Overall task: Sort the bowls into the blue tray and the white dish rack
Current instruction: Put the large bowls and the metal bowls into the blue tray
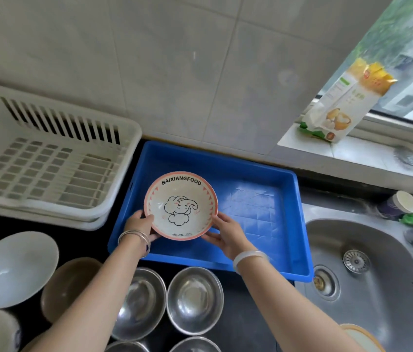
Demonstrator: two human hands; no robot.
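Step in hand: placing one bowl in the blue tray (264, 199). A printed bowl (181, 205), cream with a pink rim and a cartoon drawing inside, is held upright and level over the tray's left near quarter. Whether its base touches the tray floor cannot be told. The left hand (140, 224) grips its left near rim and the right hand (225, 235) grips its right near rim. On both hands the fingers (147, 217) are curled about the rim, thumbs on top. Nothing else is seen in the tray. The white dish rack (48, 168) stands just beside the tray's left edge and shows no bowls. Unsorted along the near edge of the tabletop (248, 316) are steel bowls (194, 301), a white bowl (15, 268) and a brown bowl (68, 288). The task appears to be at an early stage. The next move calls for lowering the bowl flat onto the tray floor, close to the left wall to leave room, then releasing both hands evenly.
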